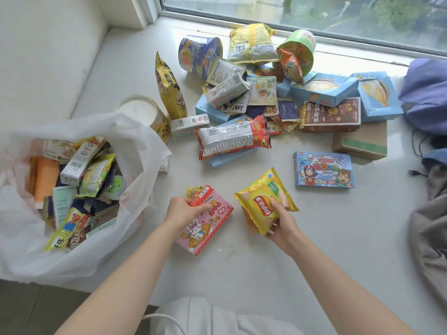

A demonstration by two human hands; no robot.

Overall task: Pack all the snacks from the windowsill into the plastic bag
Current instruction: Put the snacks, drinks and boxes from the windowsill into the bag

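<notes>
At the near side of the white windowsill (314, 250), our left hand (186, 210) grips the top end of a pink cardboard snack box printed with a cartoon rabbit (205, 228). Just beside it, our right hand (281, 221) clasps a yellow crinkled foil chip bag (263, 201) from below. To the left, the white plastic bag (135, 146) sits open, with cartons and packets inside. Farther back, near the window, a heap of boxes, cups and pouches (254, 93) lies on the sill. A flat blue cartoon-printed box (323, 169) rests apart from it.
</notes>
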